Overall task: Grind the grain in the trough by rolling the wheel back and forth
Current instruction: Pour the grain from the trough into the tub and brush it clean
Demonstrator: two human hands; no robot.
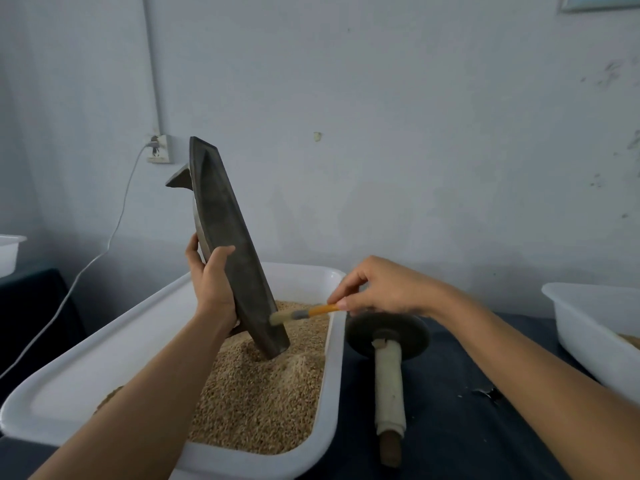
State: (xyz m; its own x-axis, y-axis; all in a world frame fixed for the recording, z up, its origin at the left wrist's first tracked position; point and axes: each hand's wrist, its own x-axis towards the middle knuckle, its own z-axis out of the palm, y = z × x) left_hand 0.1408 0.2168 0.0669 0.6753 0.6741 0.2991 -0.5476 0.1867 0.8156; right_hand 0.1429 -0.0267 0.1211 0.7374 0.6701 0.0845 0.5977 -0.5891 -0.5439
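Trough upended over the grain tub, brush at its lower end

The dark boat-shaped metal trough point(225, 244) stands steeply on end, its tip dug into the tan grain point(263, 403) in the white plastic tub point(104, 351); if the left hand point(211, 282), whose fingers wrap its edge, slackens, the trough could topple and scatter grain. The right hand point(377, 289) reaches across and pinches the small orange-handled brush point(301, 312), bristles touching the trough. The dark grinding wheel on its cloth-wrapped axle point(389, 355) lies idle just beside the tub.
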